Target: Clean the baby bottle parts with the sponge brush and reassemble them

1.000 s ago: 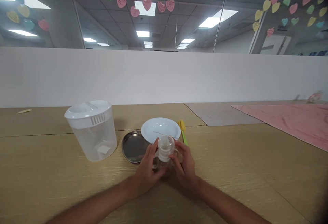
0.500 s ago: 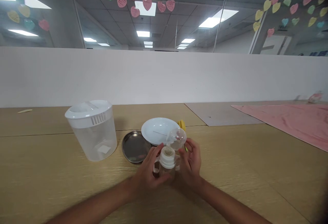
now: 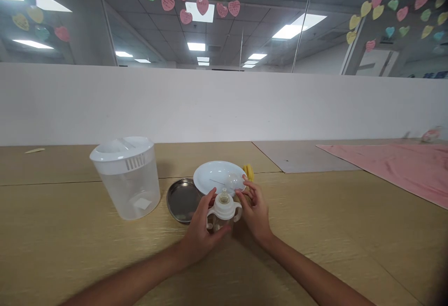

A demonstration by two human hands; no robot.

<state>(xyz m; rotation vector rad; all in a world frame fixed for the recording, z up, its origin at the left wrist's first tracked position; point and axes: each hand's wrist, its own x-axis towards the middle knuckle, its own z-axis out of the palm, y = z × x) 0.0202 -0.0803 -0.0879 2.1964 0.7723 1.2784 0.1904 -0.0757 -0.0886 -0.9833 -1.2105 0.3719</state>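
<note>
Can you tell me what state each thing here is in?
Clear baby bottle with white collar and two white handles: upright, uncapped, teat bare, held by the left hand.
Clear plastic cap: off the bottle, in the right hand.
Translucent plastic bucket: upright, white lid on.
Round shiny metal tray: lying face up.
Round white plate: face up.
Pink cloth: spread out, slightly rumpled.
White ceiling light panel: lit.

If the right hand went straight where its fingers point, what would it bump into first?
Probably the white plate. The right hand points forward and a little left, and the clear cap it holds shows against the plate. Height is hard to tell, so it might pass above.
</note>
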